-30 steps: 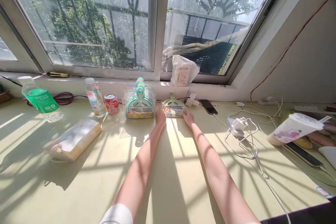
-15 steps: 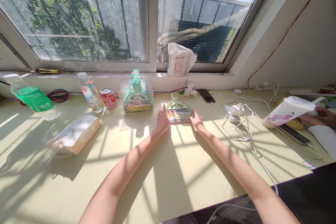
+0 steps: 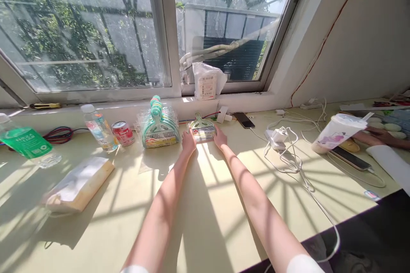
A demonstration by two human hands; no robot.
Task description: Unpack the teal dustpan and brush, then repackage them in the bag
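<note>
A small green dustpan-and-brush pack (image 3: 201,129) lies flat on the pale yellow desk (image 3: 211,204), close under the window sill. My left hand (image 3: 188,142) is curled against its left edge and my right hand (image 3: 220,136) against its right edge, so both grip it between them. Both arms are stretched far forward. Just left of my left hand stands an upright stack of the same green dustpan packs (image 3: 158,126) in clear wrapping.
Left of the stack are a red can (image 3: 122,132), a clear bottle (image 3: 98,127), a green bottle (image 3: 22,143) and a tissue pack (image 3: 77,183). A phone (image 3: 243,119), a charger with white cables (image 3: 278,136), a tilted cup (image 3: 339,132) and another person's hand (image 3: 381,136) are at right.
Half a second ago the pack sat nearer me with my hands at its sides. Now both hands and the pack are back by the wall, beside the stack.
</note>
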